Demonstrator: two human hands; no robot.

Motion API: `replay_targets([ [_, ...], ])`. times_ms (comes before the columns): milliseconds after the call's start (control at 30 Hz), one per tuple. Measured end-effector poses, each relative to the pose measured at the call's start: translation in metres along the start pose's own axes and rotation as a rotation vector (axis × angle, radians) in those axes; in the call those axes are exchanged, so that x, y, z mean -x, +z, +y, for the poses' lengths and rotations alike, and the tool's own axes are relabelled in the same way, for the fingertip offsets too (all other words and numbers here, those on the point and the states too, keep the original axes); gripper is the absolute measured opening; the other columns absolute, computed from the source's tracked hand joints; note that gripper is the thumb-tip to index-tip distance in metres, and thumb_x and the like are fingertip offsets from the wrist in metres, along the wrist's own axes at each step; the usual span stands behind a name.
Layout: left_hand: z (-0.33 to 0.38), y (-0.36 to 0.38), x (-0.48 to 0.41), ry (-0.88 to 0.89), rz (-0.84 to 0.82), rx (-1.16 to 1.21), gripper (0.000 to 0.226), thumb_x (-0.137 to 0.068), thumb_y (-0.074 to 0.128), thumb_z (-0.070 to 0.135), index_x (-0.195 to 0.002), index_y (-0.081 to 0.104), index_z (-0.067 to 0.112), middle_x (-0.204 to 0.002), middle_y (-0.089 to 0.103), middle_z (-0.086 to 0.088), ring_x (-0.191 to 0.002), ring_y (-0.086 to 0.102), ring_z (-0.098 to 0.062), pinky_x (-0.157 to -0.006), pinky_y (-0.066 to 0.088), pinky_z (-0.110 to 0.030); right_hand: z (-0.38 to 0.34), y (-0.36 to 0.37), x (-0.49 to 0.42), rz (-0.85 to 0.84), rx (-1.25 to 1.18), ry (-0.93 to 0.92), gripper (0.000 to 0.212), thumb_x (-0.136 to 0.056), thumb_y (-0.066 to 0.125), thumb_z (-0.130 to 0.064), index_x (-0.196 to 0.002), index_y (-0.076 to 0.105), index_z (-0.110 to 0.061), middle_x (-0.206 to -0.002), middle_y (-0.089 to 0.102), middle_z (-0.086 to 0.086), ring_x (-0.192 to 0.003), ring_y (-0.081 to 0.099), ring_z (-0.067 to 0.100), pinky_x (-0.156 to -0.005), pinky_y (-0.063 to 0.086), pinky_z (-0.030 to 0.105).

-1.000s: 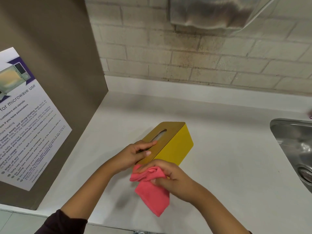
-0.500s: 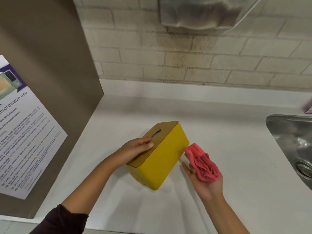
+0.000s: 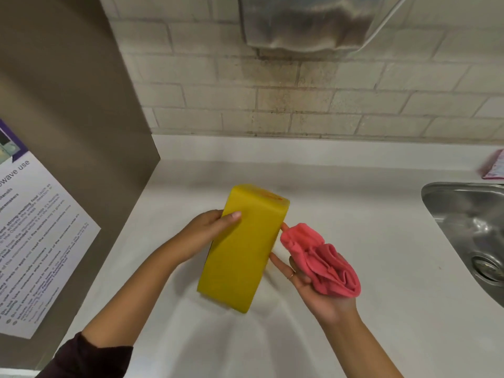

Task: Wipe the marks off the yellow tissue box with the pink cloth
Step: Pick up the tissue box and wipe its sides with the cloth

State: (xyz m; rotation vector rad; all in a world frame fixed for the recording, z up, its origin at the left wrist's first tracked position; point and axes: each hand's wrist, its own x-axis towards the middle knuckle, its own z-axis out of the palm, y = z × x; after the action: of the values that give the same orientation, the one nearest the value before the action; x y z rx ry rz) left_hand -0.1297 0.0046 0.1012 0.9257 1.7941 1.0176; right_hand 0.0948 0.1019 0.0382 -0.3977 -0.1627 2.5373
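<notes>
The yellow tissue box lies tipped on the white counter, a broad yellow face turned up and its lid hidden. Faint red marks show on its far end face. My left hand grips the box's left side, thumb on the upper face. My right hand is palm up just right of the box, fingertips touching its right side, with the bunched pink cloth held in the palm.
A steel sink sits at the right. A pink item lies behind it. A brown panel with a microwave notice closes the left side. A metal dispenser hangs on the brick wall above.
The box has been rolled over so its lid no longer shows. My right hand with the cloth moved from the box's near end to its right side.
</notes>
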Motion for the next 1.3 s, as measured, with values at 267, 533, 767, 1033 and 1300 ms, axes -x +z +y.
replay_targets([
  [267,-0.016,0.012,0.014,0.019,0.273,0.205,0.038,-0.095,0.015,0.048,-0.112,0.048,0.039,-0.111,0.047,0.016,-0.099,0.045,-0.002,-0.092,0.025,-0.026,0.013,0.012,0.015,-0.074,0.276,0.112,0.029,-0.054,0.069,0.000,-0.082,0.064,-0.001,-0.138,0.042,0.032,-0.133,0.033,0.047,-0.115,0.009,0.060],
  [533,-0.034,0.017,0.015,0.131,0.433,0.291,0.042,-0.073,0.040,0.065,-0.083,0.063,0.031,-0.089,0.066,0.011,-0.085,0.060,-0.001,-0.073,0.044,-0.020,-0.003,0.017,0.030,-0.012,0.499,-0.015,0.046,-0.040,0.077,-0.014,-0.086,0.072,-0.009,-0.091,0.067,0.023,-0.076,0.068,0.030,-0.070,0.057,0.034],
  [767,-0.034,0.022,0.017,0.261,0.354,0.238,0.046,-0.069,0.042,0.064,-0.081,0.064,0.026,-0.079,0.066,0.009,-0.074,0.059,0.005,-0.067,0.043,-0.007,-0.027,0.055,0.016,-0.103,0.661,-0.262,0.042,-0.073,0.045,-0.003,-0.110,0.063,-0.010,-0.112,0.070,0.010,-0.093,0.070,0.021,-0.076,0.057,0.027],
  [1033,-0.034,0.028,0.015,0.304,0.293,0.198,0.041,-0.072,0.048,0.060,-0.089,0.068,0.028,-0.093,0.066,0.009,-0.096,0.061,-0.014,-0.087,0.045,-0.035,-0.017,0.070,-0.010,0.115,1.195,-0.563,0.043,-0.091,0.055,0.000,-0.114,0.046,-0.035,-0.087,0.076,-0.002,-0.082,0.069,0.015,-0.074,0.056,0.030],
  [1300,-0.032,0.029,0.017,0.268,0.286,0.187,0.042,-0.072,0.047,0.063,-0.090,0.068,0.032,-0.096,0.066,0.008,-0.105,0.058,-0.022,-0.094,0.044,-0.047,-0.010,0.068,-0.006,0.047,1.761,-0.875,0.042,-0.089,0.053,0.001,-0.126,0.055,-0.019,-0.141,0.044,-0.006,-0.128,0.042,0.004,-0.099,0.036,0.010],
])
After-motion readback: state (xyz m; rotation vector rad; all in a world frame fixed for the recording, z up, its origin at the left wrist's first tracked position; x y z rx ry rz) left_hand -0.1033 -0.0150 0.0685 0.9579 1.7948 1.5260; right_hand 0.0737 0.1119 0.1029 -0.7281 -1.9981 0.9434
